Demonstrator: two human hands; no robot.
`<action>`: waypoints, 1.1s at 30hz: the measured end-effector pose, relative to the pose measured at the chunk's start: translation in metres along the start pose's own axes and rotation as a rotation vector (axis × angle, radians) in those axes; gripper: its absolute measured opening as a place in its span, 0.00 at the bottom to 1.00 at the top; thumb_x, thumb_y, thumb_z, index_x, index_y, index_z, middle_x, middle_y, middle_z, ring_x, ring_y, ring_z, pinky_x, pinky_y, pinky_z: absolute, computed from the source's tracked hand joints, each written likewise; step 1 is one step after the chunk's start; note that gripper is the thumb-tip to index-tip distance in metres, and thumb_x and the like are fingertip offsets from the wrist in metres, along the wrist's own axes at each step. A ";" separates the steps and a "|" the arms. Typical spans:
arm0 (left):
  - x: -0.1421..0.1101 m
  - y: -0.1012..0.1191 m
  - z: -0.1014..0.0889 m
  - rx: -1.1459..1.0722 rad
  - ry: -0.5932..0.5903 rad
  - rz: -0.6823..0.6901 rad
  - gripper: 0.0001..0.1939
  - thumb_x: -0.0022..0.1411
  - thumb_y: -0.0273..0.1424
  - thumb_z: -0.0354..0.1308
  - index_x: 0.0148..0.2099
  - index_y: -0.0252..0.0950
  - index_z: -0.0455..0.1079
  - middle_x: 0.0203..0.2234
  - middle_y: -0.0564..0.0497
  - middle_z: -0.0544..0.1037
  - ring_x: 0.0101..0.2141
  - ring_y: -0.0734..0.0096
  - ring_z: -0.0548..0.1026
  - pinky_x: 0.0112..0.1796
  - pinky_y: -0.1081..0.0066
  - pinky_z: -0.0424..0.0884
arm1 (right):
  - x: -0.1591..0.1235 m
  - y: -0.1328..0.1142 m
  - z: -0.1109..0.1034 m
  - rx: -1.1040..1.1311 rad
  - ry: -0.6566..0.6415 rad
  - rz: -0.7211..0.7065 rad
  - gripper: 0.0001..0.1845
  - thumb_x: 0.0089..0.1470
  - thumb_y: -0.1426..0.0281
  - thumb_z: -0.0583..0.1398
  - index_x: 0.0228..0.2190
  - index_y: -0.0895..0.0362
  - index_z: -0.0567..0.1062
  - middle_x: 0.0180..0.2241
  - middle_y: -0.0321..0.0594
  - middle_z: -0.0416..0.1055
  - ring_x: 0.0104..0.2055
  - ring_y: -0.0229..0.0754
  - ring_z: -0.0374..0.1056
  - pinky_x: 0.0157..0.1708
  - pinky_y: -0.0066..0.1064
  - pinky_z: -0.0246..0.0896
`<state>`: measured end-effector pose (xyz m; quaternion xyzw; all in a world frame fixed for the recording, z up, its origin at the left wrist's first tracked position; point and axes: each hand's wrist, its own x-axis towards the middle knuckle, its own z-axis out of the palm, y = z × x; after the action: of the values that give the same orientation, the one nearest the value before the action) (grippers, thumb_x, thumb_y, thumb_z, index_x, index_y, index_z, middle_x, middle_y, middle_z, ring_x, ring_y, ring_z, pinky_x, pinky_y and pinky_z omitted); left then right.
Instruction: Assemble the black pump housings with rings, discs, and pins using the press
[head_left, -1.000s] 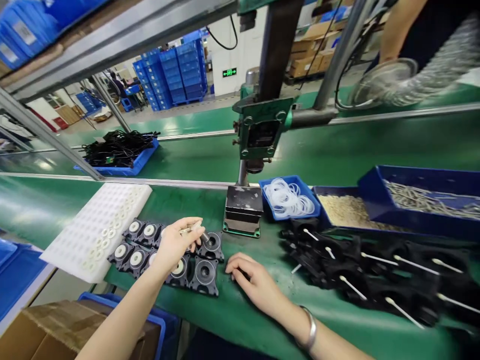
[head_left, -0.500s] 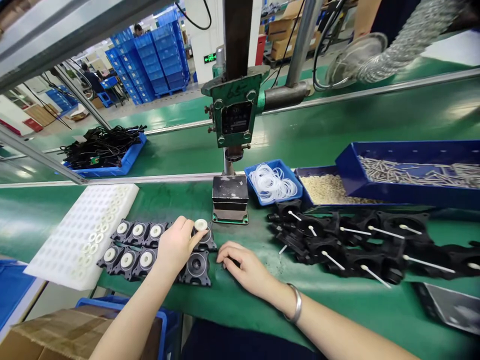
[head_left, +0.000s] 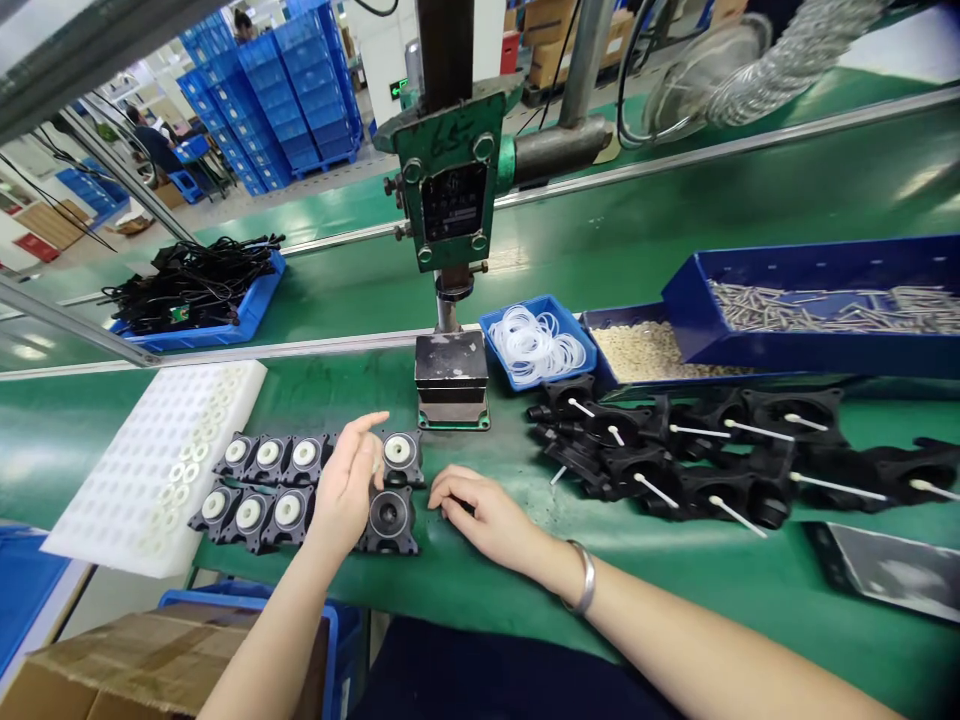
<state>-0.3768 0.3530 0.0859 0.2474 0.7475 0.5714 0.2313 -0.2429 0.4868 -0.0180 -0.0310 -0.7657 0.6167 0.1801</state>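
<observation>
While the left hand (head_left: 346, 485) hovers open-fingered over the black housings (head_left: 300, 480), nothing is gripped. Right hand (head_left: 480, 515) rests beside them, fingers curled; grip unclear.

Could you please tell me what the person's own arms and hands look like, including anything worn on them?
Both forearms are bare, with no sleeves or gloves in view. The left hand carries no ring, watch or band that can be seen. The right hand has a plain silver-coloured metal bangle around the wrist, smooth and without visible markings. No rings show on its fingers.
</observation>
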 end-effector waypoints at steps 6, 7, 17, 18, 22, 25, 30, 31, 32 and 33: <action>-0.031 -0.029 0.002 -0.063 -0.062 -0.080 0.15 0.71 0.39 0.52 0.54 0.42 0.71 0.32 0.50 0.72 0.35 0.67 0.70 0.41 0.69 0.66 | 0.000 0.001 -0.001 -0.007 -0.007 -0.001 0.12 0.60 0.79 0.54 0.33 0.55 0.75 0.36 0.41 0.72 0.40 0.42 0.70 0.42 0.34 0.67; -0.034 -0.033 0.003 -0.039 -0.059 -0.060 0.14 0.71 0.39 0.53 0.54 0.42 0.71 0.34 0.49 0.73 0.37 0.66 0.71 0.42 0.68 0.67 | 0.000 0.001 -0.001 -0.008 -0.009 -0.005 0.12 0.61 0.79 0.54 0.33 0.55 0.75 0.36 0.41 0.72 0.40 0.42 0.70 0.42 0.34 0.66; -0.052 -0.021 -0.088 0.592 0.379 0.363 0.22 0.65 0.33 0.60 0.60 0.46 0.70 0.60 0.44 0.69 0.62 0.51 0.64 0.65 0.53 0.53 | -0.015 0.005 -0.002 -0.139 0.134 -0.019 0.09 0.66 0.70 0.53 0.43 0.54 0.73 0.46 0.47 0.71 0.44 0.45 0.71 0.43 0.36 0.69; -0.054 -0.027 -0.110 0.707 0.371 0.346 0.25 0.64 0.36 0.61 0.63 0.46 0.68 0.63 0.43 0.66 0.65 0.48 0.61 0.65 0.50 0.51 | -0.017 0.004 -0.002 -0.193 0.145 -0.046 0.12 0.65 0.69 0.54 0.49 0.53 0.72 0.52 0.49 0.68 0.50 0.48 0.69 0.47 0.39 0.69; -0.060 -0.060 -0.173 1.146 0.166 0.285 0.37 0.63 0.44 0.61 0.71 0.46 0.57 0.71 0.41 0.52 0.70 0.37 0.43 0.65 0.37 0.39 | -0.022 -0.009 0.005 -0.424 -0.003 -0.170 0.37 0.61 0.62 0.61 0.67 0.49 0.55 0.71 0.50 0.42 0.72 0.63 0.42 0.65 0.60 0.51; -0.057 -0.080 -0.179 1.272 -0.008 0.321 0.39 0.62 0.48 0.60 0.71 0.47 0.55 0.72 0.41 0.52 0.70 0.36 0.43 0.64 0.34 0.36 | -0.020 -0.020 0.019 -0.536 -0.155 -0.207 0.47 0.57 0.56 0.64 0.70 0.48 0.48 0.73 0.48 0.30 0.74 0.69 0.27 0.64 0.67 0.47; -0.038 -0.088 -0.171 1.354 -0.022 0.420 0.33 0.66 0.45 0.55 0.70 0.44 0.58 0.70 0.38 0.56 0.68 0.41 0.55 0.63 0.35 0.41 | -0.005 -0.023 0.043 -0.703 -0.194 -0.213 0.40 0.62 0.59 0.60 0.69 0.51 0.52 0.74 0.47 0.31 0.74 0.66 0.25 0.65 0.65 0.49; -0.035 -0.088 -0.171 1.369 -0.015 0.431 0.33 0.66 0.45 0.54 0.70 0.44 0.58 0.70 0.38 0.56 0.67 0.42 0.56 0.63 0.36 0.42 | -0.001 -0.022 0.046 -0.723 -0.177 -0.214 0.38 0.63 0.60 0.60 0.69 0.53 0.54 0.74 0.48 0.32 0.74 0.65 0.24 0.65 0.64 0.50; -0.032 -0.088 -0.171 1.383 -0.011 0.446 0.32 0.67 0.45 0.54 0.70 0.43 0.58 0.70 0.38 0.57 0.67 0.42 0.57 0.63 0.36 0.44 | 0.003 -0.022 0.048 -0.735 -0.159 -0.217 0.37 0.63 0.61 0.59 0.68 0.55 0.55 0.73 0.49 0.34 0.74 0.64 0.24 0.66 0.62 0.50; -0.030 -0.088 -0.172 1.395 -0.009 0.467 0.32 0.67 0.44 0.54 0.70 0.43 0.58 0.69 0.38 0.57 0.67 0.42 0.58 0.63 0.36 0.45 | 0.006 -0.022 0.050 -0.741 -0.140 -0.216 0.37 0.63 0.61 0.60 0.67 0.57 0.57 0.73 0.50 0.36 0.74 0.64 0.23 0.66 0.61 0.50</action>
<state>-0.4713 0.1870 0.0434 0.4922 0.8641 -0.0038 -0.1047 -0.2603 0.4362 -0.0042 0.0291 -0.9457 0.2768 0.1679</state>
